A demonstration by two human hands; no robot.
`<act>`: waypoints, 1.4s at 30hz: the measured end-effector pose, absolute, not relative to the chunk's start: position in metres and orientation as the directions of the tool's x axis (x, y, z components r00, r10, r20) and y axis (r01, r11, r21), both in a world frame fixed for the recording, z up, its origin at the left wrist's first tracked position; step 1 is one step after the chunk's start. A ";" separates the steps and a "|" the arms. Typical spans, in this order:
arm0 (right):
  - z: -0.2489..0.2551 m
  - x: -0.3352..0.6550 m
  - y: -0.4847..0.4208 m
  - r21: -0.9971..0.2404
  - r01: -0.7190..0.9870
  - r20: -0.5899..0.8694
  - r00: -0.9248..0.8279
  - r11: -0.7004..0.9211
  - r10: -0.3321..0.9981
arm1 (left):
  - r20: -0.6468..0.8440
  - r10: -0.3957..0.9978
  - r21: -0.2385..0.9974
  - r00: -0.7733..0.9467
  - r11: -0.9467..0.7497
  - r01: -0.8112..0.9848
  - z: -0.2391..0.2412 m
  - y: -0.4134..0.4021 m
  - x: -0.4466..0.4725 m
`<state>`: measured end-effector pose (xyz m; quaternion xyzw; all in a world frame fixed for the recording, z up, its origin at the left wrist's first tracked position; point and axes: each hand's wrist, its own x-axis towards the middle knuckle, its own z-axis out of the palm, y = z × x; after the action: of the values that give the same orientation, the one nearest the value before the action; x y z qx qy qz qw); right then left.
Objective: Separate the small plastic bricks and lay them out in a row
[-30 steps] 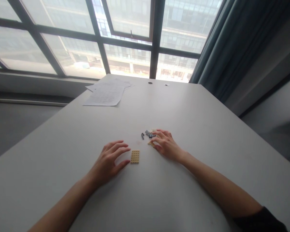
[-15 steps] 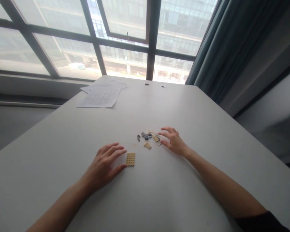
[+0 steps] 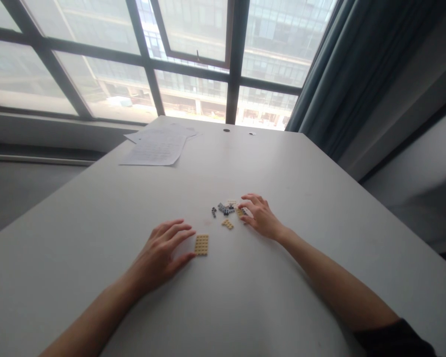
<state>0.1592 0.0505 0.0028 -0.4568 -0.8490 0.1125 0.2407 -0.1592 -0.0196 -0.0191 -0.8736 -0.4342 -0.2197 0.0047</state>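
A tan studded plate (image 3: 201, 244) lies flat on the white table (image 3: 319, 188). My left hand (image 3: 159, 254) rests beside it, fingers spread, thumb and forefinger touching its left edge. A smaller tan piece (image 3: 227, 224) lies to the right of the plate. Behind it is a little heap of grey and tan pieces (image 3: 225, 208). My right hand (image 3: 259, 216) is at the heap's right side, fingers curled over a tan piece (image 3: 240, 212); whether it grips that piece is unclear.
Printed paper sheets (image 3: 156, 146) lie at the table's far left corner. Two small dark holes (image 3: 226, 130) sit near the far edge. A window (image 3: 193, 54) runs behind the table, with a curtain (image 3: 353, 74) at the right.
My right hand drew back from the small tan piece, leaving it on the table, then moved onto the heap's right side. The left hand and plate stayed put.
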 end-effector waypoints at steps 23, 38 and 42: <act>0.007 0.170 0.004 -0.427 0.628 0.352 -0.548 0.651 0.759 | 0.379 0.769 0.203 0.515 -0.612 0.765 -0.021 -0.019 -0.160; 0.000 0.176 0.007 -0.280 0.742 0.274 -0.547 0.610 0.791 | 0.382 0.769 0.205 0.513 -0.612 0.764 -0.019 -0.020 -0.158; -0.002 0.179 0.009 -0.271 0.755 0.282 -0.531 0.598 0.799 | 0.366 0.771 0.200 0.522 -0.613 0.765 -0.019 -0.020 -0.158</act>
<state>0.1786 0.0087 -0.0019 -0.4449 -0.8731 0.0579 0.1910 -0.1582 -0.0199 -0.0186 -0.8723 -0.4401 -0.2132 -0.0068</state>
